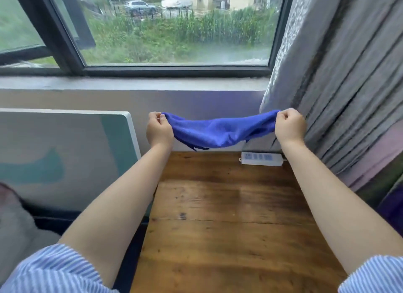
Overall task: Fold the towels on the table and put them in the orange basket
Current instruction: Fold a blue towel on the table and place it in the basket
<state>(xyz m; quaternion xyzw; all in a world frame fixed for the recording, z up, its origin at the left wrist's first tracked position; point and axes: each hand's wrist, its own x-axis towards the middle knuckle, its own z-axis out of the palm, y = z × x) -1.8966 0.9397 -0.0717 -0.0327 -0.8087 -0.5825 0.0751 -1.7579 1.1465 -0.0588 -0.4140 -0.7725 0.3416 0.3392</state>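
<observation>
A blue towel (220, 131) hangs in the air above the far edge of the wooden table (229, 216), sagging in the middle. My left hand (158, 128) pinches its left end and my right hand (289, 124) pinches its right end, both arms stretched forward. The towel is bunched, and a loose corner dangles near the table's far edge. No orange basket is in view.
A white power strip (261, 159) lies at the table's far right corner. Grey curtains (349, 96) hang close on the right. A white-framed panel (65, 151) leans against the wall on the left, below the window sill (130, 83).
</observation>
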